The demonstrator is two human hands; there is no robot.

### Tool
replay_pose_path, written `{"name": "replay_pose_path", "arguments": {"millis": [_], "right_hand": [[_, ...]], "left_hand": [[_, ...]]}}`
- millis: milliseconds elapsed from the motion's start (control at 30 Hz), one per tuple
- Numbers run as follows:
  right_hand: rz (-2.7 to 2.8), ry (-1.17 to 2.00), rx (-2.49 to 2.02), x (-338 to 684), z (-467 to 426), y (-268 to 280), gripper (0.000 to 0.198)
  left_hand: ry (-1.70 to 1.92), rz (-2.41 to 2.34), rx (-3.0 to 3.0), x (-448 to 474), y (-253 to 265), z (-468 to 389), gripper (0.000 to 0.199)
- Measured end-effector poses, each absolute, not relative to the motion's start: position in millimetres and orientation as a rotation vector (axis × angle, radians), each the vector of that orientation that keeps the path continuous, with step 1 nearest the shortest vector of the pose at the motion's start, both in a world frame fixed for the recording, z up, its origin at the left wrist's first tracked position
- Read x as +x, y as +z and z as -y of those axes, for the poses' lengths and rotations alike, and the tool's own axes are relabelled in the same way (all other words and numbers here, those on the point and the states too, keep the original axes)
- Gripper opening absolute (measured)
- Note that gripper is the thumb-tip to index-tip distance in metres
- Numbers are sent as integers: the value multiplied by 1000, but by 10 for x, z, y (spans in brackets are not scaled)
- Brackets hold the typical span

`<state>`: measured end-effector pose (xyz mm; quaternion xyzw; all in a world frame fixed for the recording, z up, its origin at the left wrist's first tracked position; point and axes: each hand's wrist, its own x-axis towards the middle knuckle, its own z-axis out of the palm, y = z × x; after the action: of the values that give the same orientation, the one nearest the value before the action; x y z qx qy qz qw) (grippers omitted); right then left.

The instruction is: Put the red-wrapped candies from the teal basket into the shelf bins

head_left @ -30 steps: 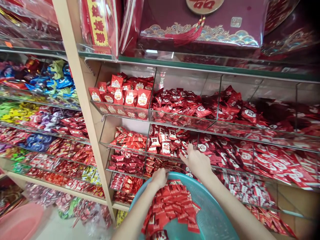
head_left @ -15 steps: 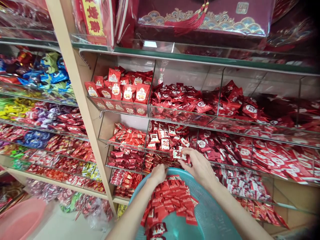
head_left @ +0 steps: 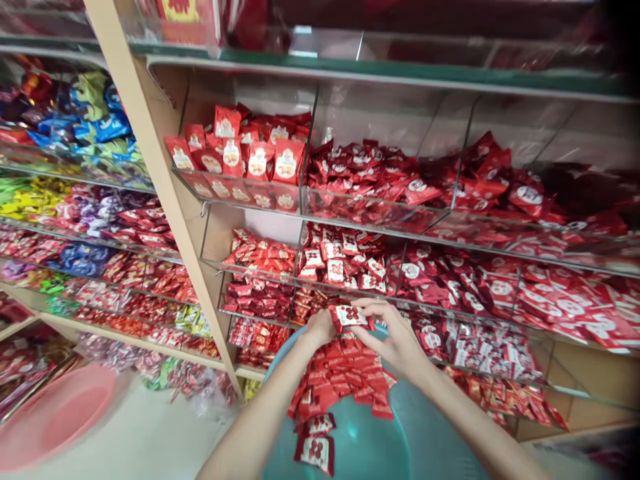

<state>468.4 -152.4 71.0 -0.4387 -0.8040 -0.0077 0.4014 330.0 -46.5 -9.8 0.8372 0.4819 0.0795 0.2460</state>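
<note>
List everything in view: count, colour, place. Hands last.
Basket: one, teal, bottom centre.
Packets in basket: many, mostly red, inside.
Held packet: one, red and white, above basket.
Facing-shelf packets: many, mostly red, centre and right.
Left-shelf packets: many, multicoloured, left.
Wrapped goods: many, mixed colours, below left shelves.
Basin: one, pink, lower left.
Post: one, pale wood, between shelf units.
Glass shelf: one, green-edged, across the top.
Left hand: one, on basket's far rim.
Right hand: one, gripping the held packet.
</note>
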Motion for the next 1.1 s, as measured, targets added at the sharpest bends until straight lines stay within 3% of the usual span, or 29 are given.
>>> {"name": "replay_pose_path", "arguments": {"millis": [133,300,433,700,800,967,1100], "right_hand": [[2173,488,-1168,4540,1899,330,17],[2437,655,-1195,4382,2231,-154,12],[2594,561,-1107,4206,2285,-443,14],[2793,58,-1195,3993,2239,-820,17],[2805,35,-1222,3937,2223,-754,21],[2721,7,-1149,4018,2047,-257,46],[2411,-207,-1279,4361,1622,455,30]], "left_hand": [[275,-1245,2299,3292,-164,443,33],[285,-1269,2288,3307,-188,445,35],[290,-1260,2279,3305,-172,452,36],[298,-1262,2265,3278,-90,482,35],[313,-1257,2268,3271,-89,484,35],[330,-1258,2267,3263,-118,472,36],[313,-1241,2273,3253,-122,433,34]]}}
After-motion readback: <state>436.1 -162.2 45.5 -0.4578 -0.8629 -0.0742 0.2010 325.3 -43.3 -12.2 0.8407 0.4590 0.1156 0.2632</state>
